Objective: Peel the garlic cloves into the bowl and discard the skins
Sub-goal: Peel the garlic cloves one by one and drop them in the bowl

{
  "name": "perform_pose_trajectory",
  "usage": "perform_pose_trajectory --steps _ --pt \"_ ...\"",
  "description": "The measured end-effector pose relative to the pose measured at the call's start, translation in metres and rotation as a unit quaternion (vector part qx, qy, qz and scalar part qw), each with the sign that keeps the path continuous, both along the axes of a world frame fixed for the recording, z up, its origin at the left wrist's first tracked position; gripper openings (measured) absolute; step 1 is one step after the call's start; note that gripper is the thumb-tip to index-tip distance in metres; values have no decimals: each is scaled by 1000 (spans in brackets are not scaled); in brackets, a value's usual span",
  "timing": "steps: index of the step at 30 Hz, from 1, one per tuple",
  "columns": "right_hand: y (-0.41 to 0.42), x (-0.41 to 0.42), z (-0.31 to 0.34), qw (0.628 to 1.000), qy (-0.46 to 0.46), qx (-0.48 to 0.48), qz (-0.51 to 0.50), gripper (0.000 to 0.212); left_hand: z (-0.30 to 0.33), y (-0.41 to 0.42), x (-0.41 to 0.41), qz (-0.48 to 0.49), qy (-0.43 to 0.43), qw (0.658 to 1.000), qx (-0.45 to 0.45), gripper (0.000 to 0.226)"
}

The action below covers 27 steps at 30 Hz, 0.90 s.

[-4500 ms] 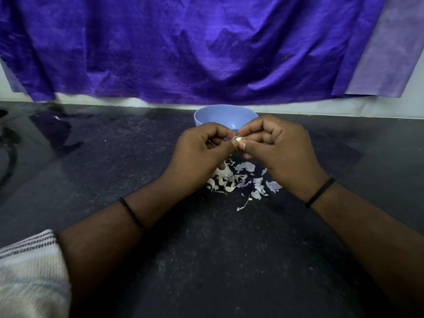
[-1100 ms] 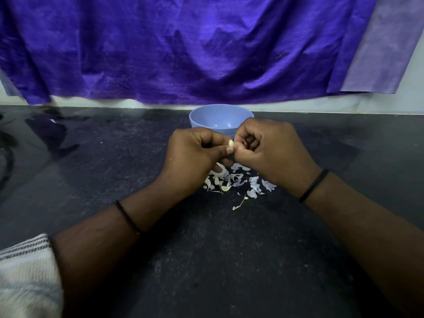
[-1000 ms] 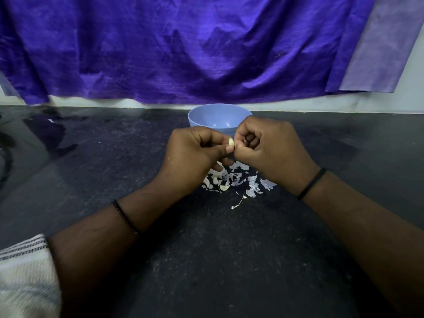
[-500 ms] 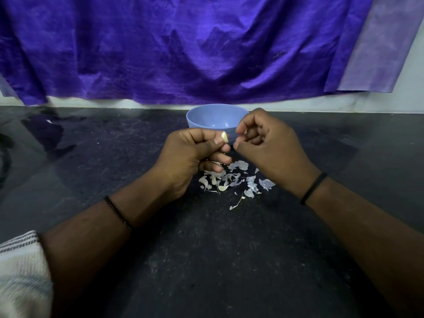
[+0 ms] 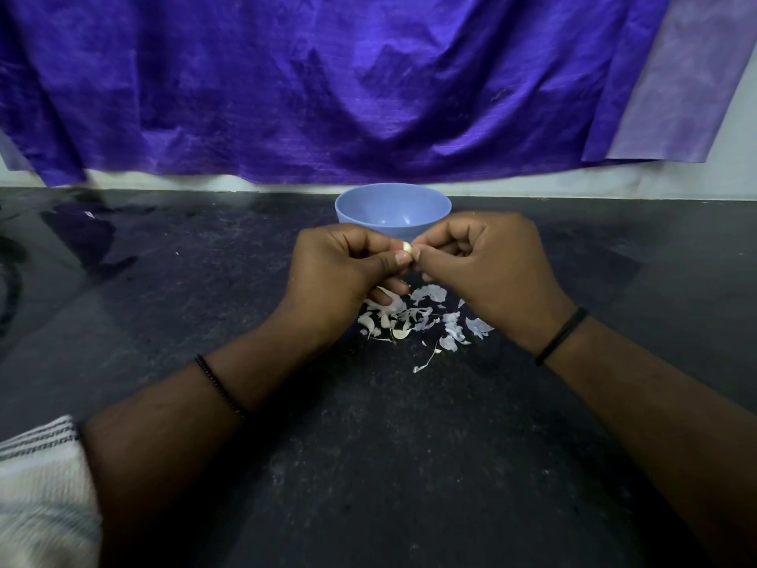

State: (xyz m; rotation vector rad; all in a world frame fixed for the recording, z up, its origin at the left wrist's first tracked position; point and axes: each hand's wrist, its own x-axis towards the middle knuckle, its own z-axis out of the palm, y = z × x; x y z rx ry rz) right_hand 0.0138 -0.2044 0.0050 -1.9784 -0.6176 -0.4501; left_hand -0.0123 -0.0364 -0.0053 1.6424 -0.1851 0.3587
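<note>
Pinching one garlic clove [image 5: 406,246] between my left hand [image 5: 346,276] and right hand [image 5: 483,266] before the blue bowl [image 5: 392,209], I judge peeling midway, skins [image 5: 422,317] littering the table [image 5: 205,280] undiscarded.

A dark, speckled stone countertop [image 5: 409,465] carries everything here, its surface dull in the middle and glossy toward the far left, where it mirrors something purple. A light blue bowl [image 5: 392,209] stands on it near the back edge, close to the wall. Just in front of the bowl lies a loose scatter of garlic skins [image 5: 422,317], pale white and faintly purple, with one thin curled strip [image 5: 426,359] a little apart on the near side.
</note>
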Motion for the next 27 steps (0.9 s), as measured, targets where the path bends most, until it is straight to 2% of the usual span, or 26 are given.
perform_pose_trajectory --steps 7,12,21,27 --pt "2 4 -2 999 -30 -33 -12 8 -1 -3 -2 11 -16 1000 20 7" --pt "-1 4 1 998 30 16 50 4 2 1 -2 9 -12 1000 -6 7" --pt "0 5 -1 999 -22 -26 20 9 0 -1 -3 -1 -20 1000 12 6" --pt "0 8 -4 998 51 26 34 8 2 0 0 -57 47 995 -73 5"
